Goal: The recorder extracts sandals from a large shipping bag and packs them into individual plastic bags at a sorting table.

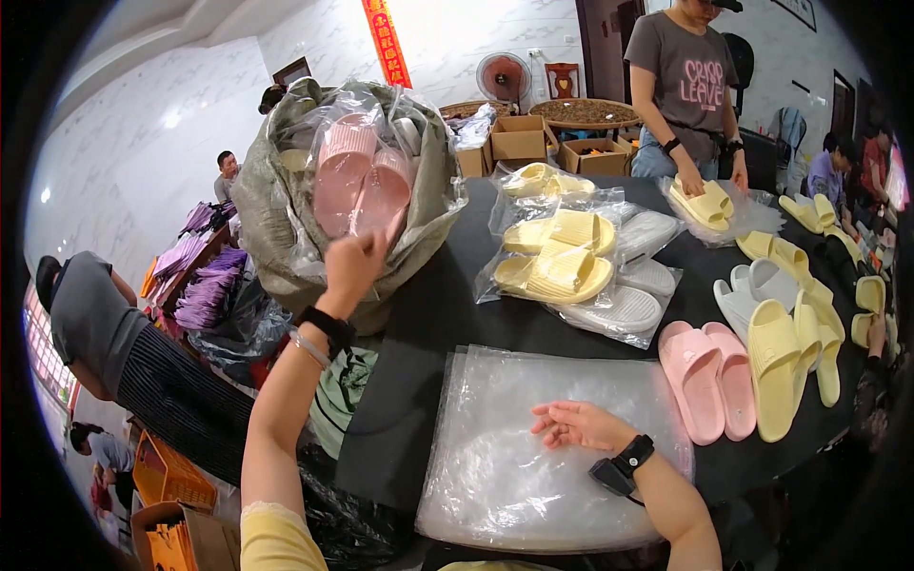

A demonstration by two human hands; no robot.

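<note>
Pink slippers: four in view; two in a clear bag (405, 205) at the mouth of the sack, and one loose pink pair (692, 388) side by side, right of the stack of bags.
Yellow slippers: several bagged yellow slippers (562, 271) lie mid-surface; more loose yellow slippers (776, 366) stand at the right, overlapping too much for a sure count.
Pale grey slippers: at least three bagged pale grey slippers (609, 311) beside the bagged yellow ones; two loose pale grey slippers (773, 283) among the loose yellow.
Containers: one big sack (271, 224) at the left edge of the black surface (405, 352); one stack of clear bags (495, 476) at the near edge, sheets too many to count.
Left hand: the left hand (357, 269) is raised to the sack, fingers bent in and gripping the lower edge of the bag with the pink pair.
Right hand: the right hand (579, 425) is empty, fingers loosely curled and parted, over the stack; contact is unclear.
Across the surface: another person (681, 90) has both hands at a bagged yellow pair.
Materials: thin, glossy, crinkled plastic bags; coarse, rumpled grey-green sack; smooth, matte slippers, some with ribbed straps.
</note>
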